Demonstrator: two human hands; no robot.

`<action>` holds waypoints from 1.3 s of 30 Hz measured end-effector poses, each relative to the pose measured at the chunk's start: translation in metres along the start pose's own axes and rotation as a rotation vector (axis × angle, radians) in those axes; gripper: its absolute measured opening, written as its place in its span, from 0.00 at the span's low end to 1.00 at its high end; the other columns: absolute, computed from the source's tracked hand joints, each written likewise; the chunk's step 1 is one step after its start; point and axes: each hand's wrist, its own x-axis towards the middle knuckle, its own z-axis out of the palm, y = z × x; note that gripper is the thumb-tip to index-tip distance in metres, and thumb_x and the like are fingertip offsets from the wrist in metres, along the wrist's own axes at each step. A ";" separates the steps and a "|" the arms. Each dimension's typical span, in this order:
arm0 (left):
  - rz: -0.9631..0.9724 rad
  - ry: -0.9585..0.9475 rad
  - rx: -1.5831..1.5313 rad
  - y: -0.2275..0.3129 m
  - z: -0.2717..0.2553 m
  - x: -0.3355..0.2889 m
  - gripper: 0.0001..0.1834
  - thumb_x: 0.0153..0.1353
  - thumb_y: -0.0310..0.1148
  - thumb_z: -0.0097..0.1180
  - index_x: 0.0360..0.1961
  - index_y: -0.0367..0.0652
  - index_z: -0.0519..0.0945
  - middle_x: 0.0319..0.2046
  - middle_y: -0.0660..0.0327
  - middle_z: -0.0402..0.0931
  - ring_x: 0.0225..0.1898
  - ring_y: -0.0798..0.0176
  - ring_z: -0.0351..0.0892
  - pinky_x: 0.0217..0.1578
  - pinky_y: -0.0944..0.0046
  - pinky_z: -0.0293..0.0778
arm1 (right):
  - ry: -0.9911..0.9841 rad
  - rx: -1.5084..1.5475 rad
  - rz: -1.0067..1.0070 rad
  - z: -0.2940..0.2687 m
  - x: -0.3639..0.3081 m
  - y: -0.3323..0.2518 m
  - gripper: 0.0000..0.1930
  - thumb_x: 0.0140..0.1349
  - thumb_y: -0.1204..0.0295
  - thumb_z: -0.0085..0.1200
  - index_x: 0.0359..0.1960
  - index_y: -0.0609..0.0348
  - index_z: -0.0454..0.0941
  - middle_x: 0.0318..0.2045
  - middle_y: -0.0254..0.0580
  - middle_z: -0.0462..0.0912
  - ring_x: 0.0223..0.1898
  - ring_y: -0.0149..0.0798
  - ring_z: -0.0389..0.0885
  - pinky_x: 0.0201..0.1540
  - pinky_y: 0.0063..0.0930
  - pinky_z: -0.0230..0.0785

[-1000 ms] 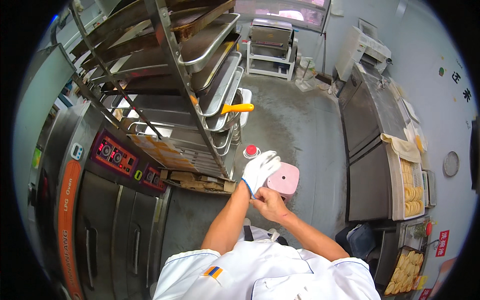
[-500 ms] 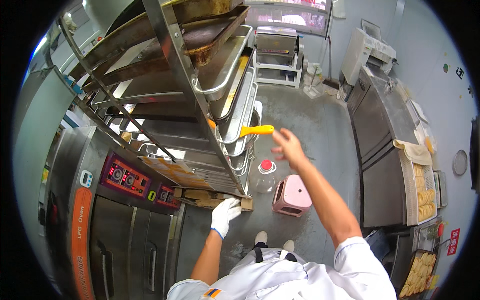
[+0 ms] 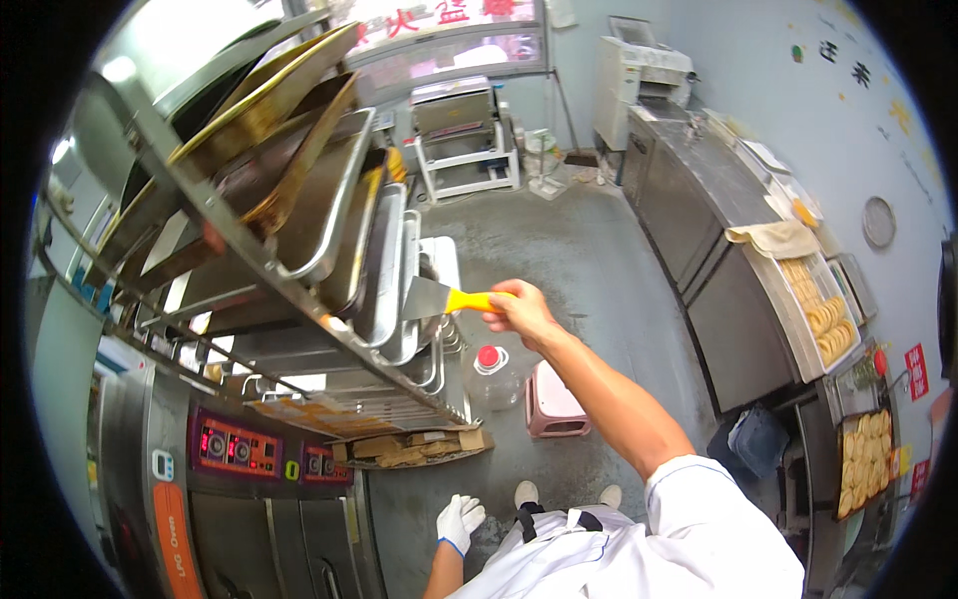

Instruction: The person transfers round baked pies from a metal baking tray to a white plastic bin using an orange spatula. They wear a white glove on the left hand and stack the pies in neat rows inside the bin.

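The scraper [image 3: 451, 300] has a bright yellow handle [image 3: 471, 300] and a flat, grey metal blade [image 3: 425, 299] that flares toward its straight front edge. It is held off the floor, nearly level across the view, blade to the left, with the handle's end in the fingers of the right hand [image 3: 524, 314]. The blade overlaps the trays [image 3: 386, 268] (whether it touches them, I cannot tell).

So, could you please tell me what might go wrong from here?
The scraper has its metal blade close beside the trays, so it might snag on them. The right hand is bare and could graze one. The pink stool and clear bottle stand ahead of the shoes, a possible trip hazard.
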 end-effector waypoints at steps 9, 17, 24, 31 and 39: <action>0.003 -0.205 0.417 0.016 0.215 0.043 0.19 0.77 0.48 0.52 0.50 0.42 0.81 0.50 0.52 0.85 0.46 0.51 0.86 0.49 0.49 0.83 | 0.400 0.509 -0.181 -0.379 -0.304 0.056 0.22 0.74 0.72 0.51 0.66 0.68 0.69 0.55 0.55 0.82 0.47 0.49 0.87 0.49 0.42 0.83; 0.450 -0.871 0.911 -0.141 0.512 -0.007 0.20 0.74 0.44 0.55 0.51 0.38 0.84 0.45 0.55 0.86 0.48 0.59 0.86 0.44 0.56 0.83 | 0.966 0.706 -0.418 -0.563 -0.590 0.124 0.19 0.78 0.69 0.49 0.66 0.62 0.70 0.54 0.50 0.83 0.49 0.45 0.85 0.49 0.40 0.81; -0.049 -1.384 1.064 -0.324 0.699 -0.192 0.17 0.77 0.25 0.52 0.63 0.33 0.79 0.48 0.52 0.86 0.47 0.59 0.87 0.55 0.59 0.84 | 1.469 0.827 -0.701 -0.595 -0.734 0.156 0.17 0.78 0.69 0.51 0.64 0.59 0.74 0.52 0.45 0.84 0.46 0.43 0.86 0.48 0.39 0.81; -0.016 -1.864 1.298 -0.442 0.831 -0.259 0.18 0.79 0.28 0.50 0.64 0.32 0.79 0.51 0.56 0.85 0.52 0.64 0.84 0.57 0.64 0.80 | 1.778 0.862 -1.002 -0.598 -0.788 0.178 0.13 0.76 0.68 0.55 0.57 0.57 0.77 0.44 0.39 0.84 0.35 0.33 0.82 0.37 0.28 0.75; 1.213 -2.559 1.082 -0.557 0.917 -0.332 0.24 0.63 0.36 0.64 0.59 0.37 0.79 0.56 0.48 0.82 0.58 0.43 0.80 0.60 0.49 0.76 | 2.318 0.888 -0.687 -0.623 -0.796 0.155 0.11 0.72 0.70 0.62 0.52 0.54 0.77 0.37 0.35 0.85 0.28 0.32 0.84 0.29 0.28 0.82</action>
